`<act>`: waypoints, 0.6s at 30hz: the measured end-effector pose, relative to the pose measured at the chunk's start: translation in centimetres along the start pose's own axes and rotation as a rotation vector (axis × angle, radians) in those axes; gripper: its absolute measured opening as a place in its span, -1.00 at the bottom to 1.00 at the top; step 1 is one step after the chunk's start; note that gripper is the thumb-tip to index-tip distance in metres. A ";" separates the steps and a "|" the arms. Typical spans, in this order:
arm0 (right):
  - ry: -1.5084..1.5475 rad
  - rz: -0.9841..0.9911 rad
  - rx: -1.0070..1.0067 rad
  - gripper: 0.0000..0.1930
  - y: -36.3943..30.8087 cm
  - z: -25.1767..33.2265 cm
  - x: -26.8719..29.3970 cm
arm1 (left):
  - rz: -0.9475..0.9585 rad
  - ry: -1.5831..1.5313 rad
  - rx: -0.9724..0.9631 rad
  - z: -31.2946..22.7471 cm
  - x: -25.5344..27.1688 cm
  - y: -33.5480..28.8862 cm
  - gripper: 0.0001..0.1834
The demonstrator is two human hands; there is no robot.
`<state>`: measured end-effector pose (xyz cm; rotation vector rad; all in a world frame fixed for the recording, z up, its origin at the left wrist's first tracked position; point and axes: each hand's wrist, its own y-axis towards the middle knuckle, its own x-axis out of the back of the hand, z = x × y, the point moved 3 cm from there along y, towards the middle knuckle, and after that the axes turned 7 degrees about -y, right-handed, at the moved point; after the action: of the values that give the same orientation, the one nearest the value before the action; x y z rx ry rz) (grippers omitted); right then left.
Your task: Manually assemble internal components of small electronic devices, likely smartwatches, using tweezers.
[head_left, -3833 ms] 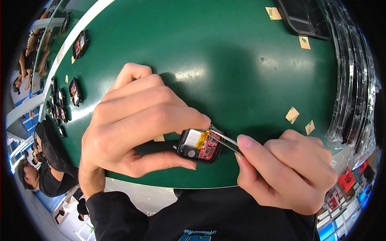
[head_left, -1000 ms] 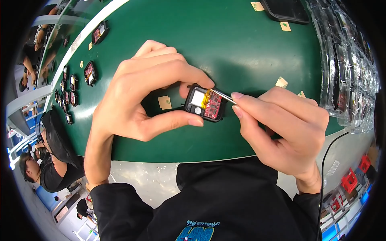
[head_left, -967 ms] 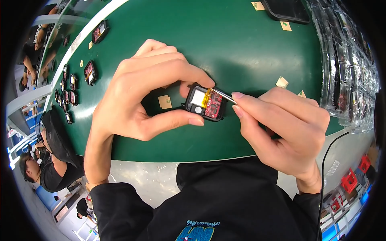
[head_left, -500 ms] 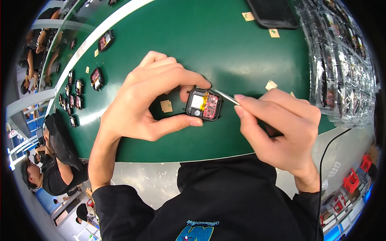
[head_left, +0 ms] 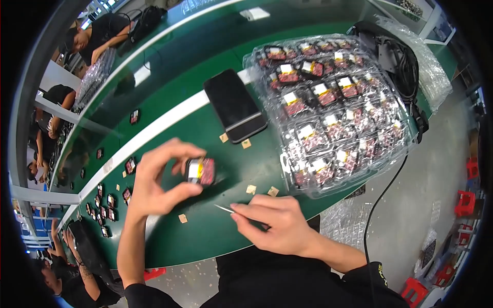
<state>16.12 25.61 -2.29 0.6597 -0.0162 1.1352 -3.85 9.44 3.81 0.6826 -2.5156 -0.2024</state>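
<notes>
My left hand [head_left: 159, 177] grips a small square black device housing [head_left: 202, 171] by its edges, between thumb and fingers. Inside the open housing show a red circuit board, a white part and a strip of yellow film. My right hand [head_left: 275, 222] pinches a thin, pointed metal tool [head_left: 223, 208], its tip standing out to the left. That tip is apart from the housing, lower and to its right. Both hands are over the green table [head_left: 200, 233].
Clear plastic trays [head_left: 328, 115] with several similar housings lie at the right, beside a black smartphone-like slab [head_left: 233, 105]. More housings [head_left: 104, 211] are clustered at the left. Small beige paper squares [head_left: 183, 218] dot the table. A black cable [head_left: 367, 226] hangs at the right.
My view has swung toward the right, bringing the trays fully into sight. The tool tip, earlier at the housing's edge, is now away from it. Both hands keep their grips.
</notes>
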 end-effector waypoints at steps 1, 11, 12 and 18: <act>-0.011 -0.001 0.016 -0.78 -0.2 -0.2 -0.1 | 0.022 0.062 -0.064 -0.9 -0.5 2.7 -0.41; 0.065 -0.022 0.064 -0.80 0.0 -0.1 -0.4 | 0.298 0.270 -0.340 -1.1 -6.0 15.6 -0.41; 0.021 -0.042 0.062 -0.80 0.0 -0.1 -0.4 | 0.268 0.263 -0.360 -1.0 -5.8 15.2 -0.36; -0.056 -0.026 0.014 -0.80 0.2 0.1 0.6 | -0.092 0.486 -0.191 3.9 0.8 11.1 -0.55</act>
<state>16.23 26.09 -1.94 0.7017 -0.0472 1.0929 -11.24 18.63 3.88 0.6756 -1.9768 -0.2693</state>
